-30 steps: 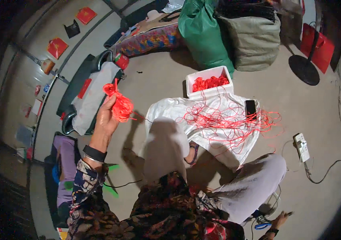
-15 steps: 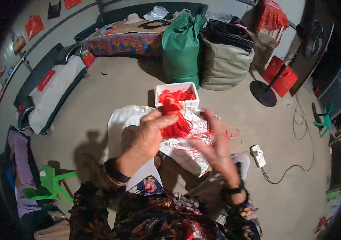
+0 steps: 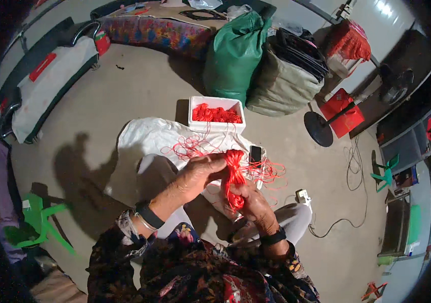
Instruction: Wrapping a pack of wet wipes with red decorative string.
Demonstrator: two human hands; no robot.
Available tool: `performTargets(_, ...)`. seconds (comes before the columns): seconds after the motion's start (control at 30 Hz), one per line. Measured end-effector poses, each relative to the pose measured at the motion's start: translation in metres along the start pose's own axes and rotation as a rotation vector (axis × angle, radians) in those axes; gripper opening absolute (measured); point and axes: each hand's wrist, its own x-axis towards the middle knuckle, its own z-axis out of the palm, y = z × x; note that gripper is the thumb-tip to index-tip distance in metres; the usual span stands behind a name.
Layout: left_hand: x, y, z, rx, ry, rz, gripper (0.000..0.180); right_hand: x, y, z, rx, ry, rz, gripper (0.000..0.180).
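Note:
A bundle of red cord (image 3: 234, 169), gathered tight at its middle, is up between my two hands over my lap. My left hand (image 3: 197, 177) is closed at the bundle's upper part, its thumb lying against the cord. Lower down, my right hand (image 3: 255, 202) is wrapped round the bundle's other end. Loose red strands (image 3: 195, 147) spread over a white sheet (image 3: 139, 136) beyond my hands. More red cord (image 3: 215, 114) fills a white box (image 3: 192, 124) at the sheet's far edge, and strands run down from it.
A black phone (image 3: 256, 153) lies on the sheet. Beyond the box stand a green sack (image 3: 233, 60) and a beige sack (image 3: 283, 91). To the right are a fan (image 3: 319, 129) and a white power strip (image 3: 303, 196) with its cable. A green stool (image 3: 41, 222) stands left.
My right hand has come in from open and apart to grip the bundle's lower end. The bundle has moved lower and nearer to me. The view has tilted and shifted, and the phone now shows.

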Motion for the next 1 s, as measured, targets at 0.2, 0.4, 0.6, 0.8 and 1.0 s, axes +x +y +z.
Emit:
performTargets(0.2,0.007,-0.004,-0.022,0.079,0.030,0.042,0.030,0.008,-0.001,0.002,-0.054,-0.017,0.104,0.039)
performTargets(0.4,0.011,-0.005,-0.036,0.152,0.162,0.158,0.024,0.024,0.017,0.003,-0.135,0.024,-0.020,0.068)
performTargets(0.6,0.007,0.003,-0.045,0.306,0.126,0.126,0.027,0.026,0.038,-0.002,-0.473,0.178,-0.055,0.044)
performTargets(0.8,-0.020,0.025,-0.079,0.450,0.310,0.309,0.028,0.068,-0.017,-0.028,-0.663,0.341,-0.242,0.043)
performTargets(1.0,-0.040,0.011,-0.110,0.829,0.551,0.386,0.018,0.228,-0.096,-0.079,-0.865,0.263,-0.304,0.055)
